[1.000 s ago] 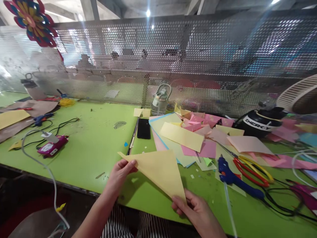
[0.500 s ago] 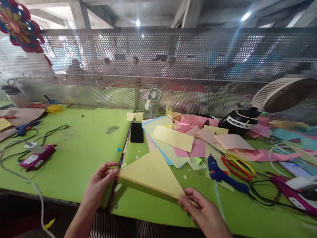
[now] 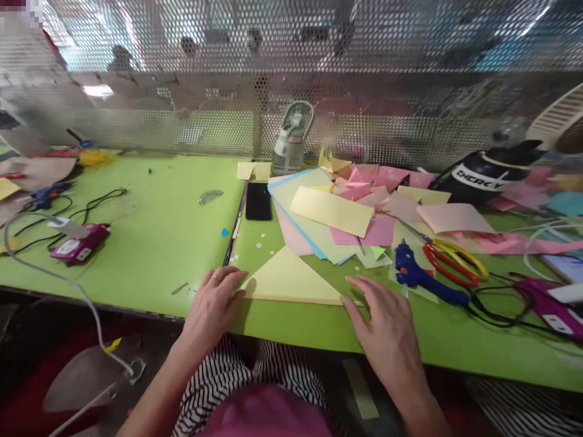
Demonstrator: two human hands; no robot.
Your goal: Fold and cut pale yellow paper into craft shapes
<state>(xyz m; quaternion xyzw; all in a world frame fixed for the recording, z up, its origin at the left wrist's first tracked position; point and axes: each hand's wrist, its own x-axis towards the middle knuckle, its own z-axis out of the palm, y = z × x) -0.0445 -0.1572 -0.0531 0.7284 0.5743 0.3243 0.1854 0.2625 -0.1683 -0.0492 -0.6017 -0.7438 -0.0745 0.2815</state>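
Note:
A pale yellow sheet of paper (image 3: pixel 291 278), folded into a triangle, lies on the green table in front of me, its long folded edge facing my body. My left hand (image 3: pixel 217 300), with a ring on one finger, rests at the left corner, thumb and fingers apart. At the right corner is my right hand (image 3: pixel 387 318), open, its thumb tip by the paper's point and its fingers spread above the tabletop. Neither hand grips the triangle.
Behind the triangle lie a black phone (image 3: pixel 258 201), layered coloured papers (image 3: pixel 332 209) and a bottle (image 3: pixel 290 142). To the right are a blue glue gun (image 3: pixel 428 279), red-and-yellow-handled scissors (image 3: pixel 455 261) and cables. A magenta power strip (image 3: pixel 81 244) sits left. A perforated screen (image 3: pixel 182 91) stands behind.
The folded paper was held raised and tilted between both hands; now it lies flat with its long edge toward me. Both hands have let go at the corners. My view has tipped down.

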